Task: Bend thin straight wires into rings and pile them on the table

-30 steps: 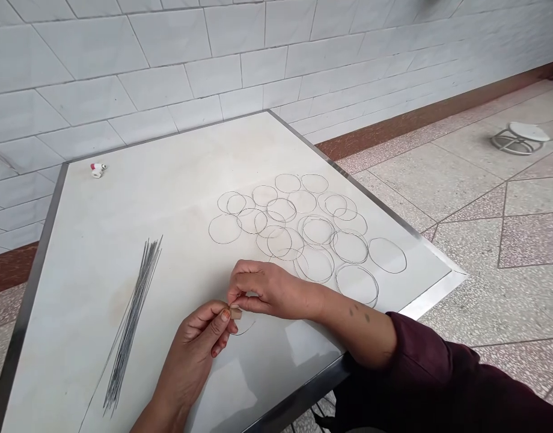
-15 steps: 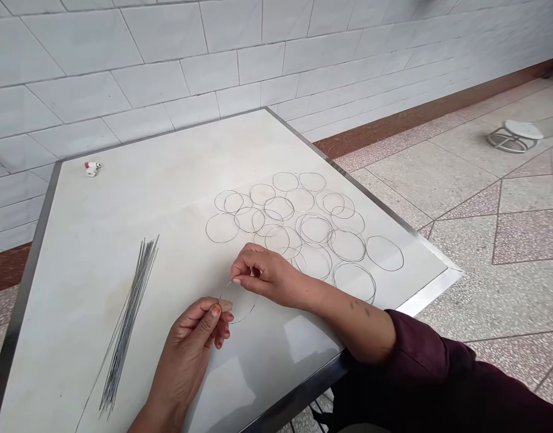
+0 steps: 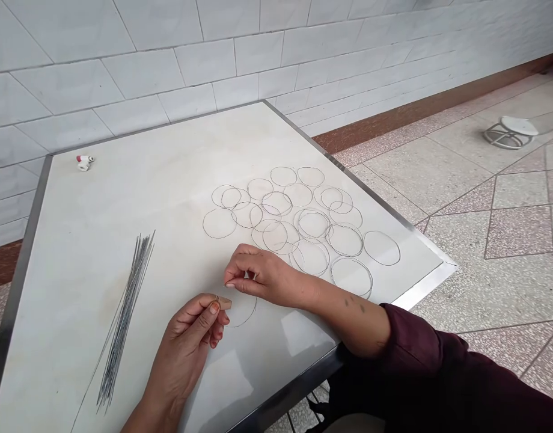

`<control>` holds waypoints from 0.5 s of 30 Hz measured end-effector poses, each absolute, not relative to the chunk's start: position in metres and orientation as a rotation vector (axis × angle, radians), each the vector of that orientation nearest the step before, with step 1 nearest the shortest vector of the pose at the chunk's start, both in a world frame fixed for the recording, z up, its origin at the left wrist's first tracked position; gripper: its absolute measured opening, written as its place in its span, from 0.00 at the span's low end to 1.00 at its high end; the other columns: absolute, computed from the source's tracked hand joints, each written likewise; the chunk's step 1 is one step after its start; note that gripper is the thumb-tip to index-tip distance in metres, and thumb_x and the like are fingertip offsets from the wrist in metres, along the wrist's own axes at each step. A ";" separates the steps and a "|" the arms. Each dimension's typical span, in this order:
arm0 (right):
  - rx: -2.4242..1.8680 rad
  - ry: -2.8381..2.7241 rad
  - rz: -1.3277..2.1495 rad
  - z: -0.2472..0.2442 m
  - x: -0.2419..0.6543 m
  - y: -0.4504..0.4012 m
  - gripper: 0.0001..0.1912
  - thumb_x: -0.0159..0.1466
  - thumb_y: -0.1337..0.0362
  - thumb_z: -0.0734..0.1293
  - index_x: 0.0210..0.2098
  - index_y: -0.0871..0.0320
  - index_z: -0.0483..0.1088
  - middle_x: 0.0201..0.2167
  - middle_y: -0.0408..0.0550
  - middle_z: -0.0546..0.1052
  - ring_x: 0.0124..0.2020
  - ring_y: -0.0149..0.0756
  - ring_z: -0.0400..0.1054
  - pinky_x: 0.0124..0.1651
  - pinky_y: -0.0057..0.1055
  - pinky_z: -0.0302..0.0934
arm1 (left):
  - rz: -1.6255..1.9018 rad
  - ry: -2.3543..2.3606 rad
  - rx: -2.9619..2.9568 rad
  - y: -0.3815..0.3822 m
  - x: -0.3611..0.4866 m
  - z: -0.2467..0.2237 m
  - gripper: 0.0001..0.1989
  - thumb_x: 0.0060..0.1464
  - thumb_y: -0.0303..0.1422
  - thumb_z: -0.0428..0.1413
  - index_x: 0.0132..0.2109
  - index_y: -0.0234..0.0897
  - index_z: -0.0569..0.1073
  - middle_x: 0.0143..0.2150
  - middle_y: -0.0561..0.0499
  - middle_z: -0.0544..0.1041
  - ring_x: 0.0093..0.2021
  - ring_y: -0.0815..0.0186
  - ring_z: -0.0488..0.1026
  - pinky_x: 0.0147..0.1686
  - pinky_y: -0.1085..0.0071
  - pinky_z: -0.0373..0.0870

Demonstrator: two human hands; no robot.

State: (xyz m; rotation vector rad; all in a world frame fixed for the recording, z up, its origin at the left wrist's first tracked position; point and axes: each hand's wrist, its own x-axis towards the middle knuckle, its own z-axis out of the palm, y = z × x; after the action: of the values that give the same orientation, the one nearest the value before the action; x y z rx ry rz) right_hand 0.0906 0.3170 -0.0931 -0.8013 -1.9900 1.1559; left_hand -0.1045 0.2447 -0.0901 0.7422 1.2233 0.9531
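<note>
Low in the middle of the view, my left hand (image 3: 193, 334) pinches a small tan piece (image 3: 225, 304) together with the end of a thin wire. From there the wire loop (image 3: 253, 310) curves round beneath my right hand (image 3: 253, 273), whose thumb and forefinger are pressed together just above the tan piece. Whether the right fingertips hold the wire is too small to tell. Many thin wire rings (image 3: 381, 248) lie overlapping beyond my right forearm. A bundle of straight grey wires (image 3: 127, 319) rests to the left of my left hand.
The white table (image 3: 168, 162) has a metal edge and stands against a tiled wall (image 3: 141, 72). A small red and white object (image 3: 84, 162) sits at its far left corner. On the floor at the right is a round white stool (image 3: 513, 131).
My right hand has moved slightly left and down, closer to the tan piece. The wire end at my left fingers now looks bent over. The whole view has shifted slightly.
</note>
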 end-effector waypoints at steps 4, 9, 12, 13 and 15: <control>-0.939 -1.875 1.187 -0.092 0.093 0.318 0.01 0.65 0.66 0.69 0.36 0.56 0.73 0.34 0.43 0.70 0.36 0.31 0.65 0.37 0.27 0.63 | 1.066 1.223 0.715 0.245 -0.104 -0.092 0.11 0.48 0.41 0.67 0.36 0.41 0.83 0.28 0.50 0.76 0.28 0.68 0.67 0.29 0.72 0.64; -0.986 -1.836 1.196 -0.090 0.094 0.318 0.01 0.65 0.67 0.68 0.36 0.56 0.72 0.33 0.43 0.70 0.36 0.31 0.65 0.35 0.26 0.62 | 1.003 1.207 0.773 0.243 -0.104 -0.093 0.11 0.52 0.43 0.65 0.38 0.42 0.83 0.34 0.48 0.78 0.27 0.69 0.66 0.27 0.71 0.62; -0.888 -1.950 1.158 -0.090 0.094 0.318 0.02 0.65 0.69 0.68 0.36 0.56 0.72 0.33 0.43 0.71 0.37 0.31 0.66 0.38 0.27 0.63 | 0.917 1.188 0.820 0.243 -0.106 -0.092 0.13 0.54 0.44 0.63 0.41 0.41 0.83 0.35 0.47 0.78 0.27 0.70 0.63 0.26 0.72 0.58; -0.850 -1.996 1.148 -0.090 0.094 0.317 0.03 0.65 0.70 0.67 0.36 0.56 0.72 0.34 0.43 0.71 0.37 0.31 0.66 0.38 0.27 0.63 | 0.911 1.184 0.827 0.243 -0.107 -0.092 0.14 0.55 0.44 0.62 0.41 0.41 0.83 0.33 0.48 0.77 0.26 0.70 0.61 0.26 0.72 0.57; -0.780 -2.075 1.120 -0.091 0.093 0.315 0.04 0.65 0.71 0.67 0.36 0.57 0.72 0.36 0.43 0.71 0.36 0.30 0.67 0.38 0.26 0.63 | 0.905 1.190 0.840 0.243 -0.107 -0.091 0.14 0.55 0.45 0.62 0.39 0.39 0.82 0.29 0.49 0.75 0.24 0.71 0.58 0.25 0.71 0.55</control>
State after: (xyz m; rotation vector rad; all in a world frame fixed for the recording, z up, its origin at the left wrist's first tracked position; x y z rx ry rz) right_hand 0.0925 0.3151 -0.0908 -0.7798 -2.0751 1.1200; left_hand -0.1071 0.2431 -0.0906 0.8395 1.1897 0.9052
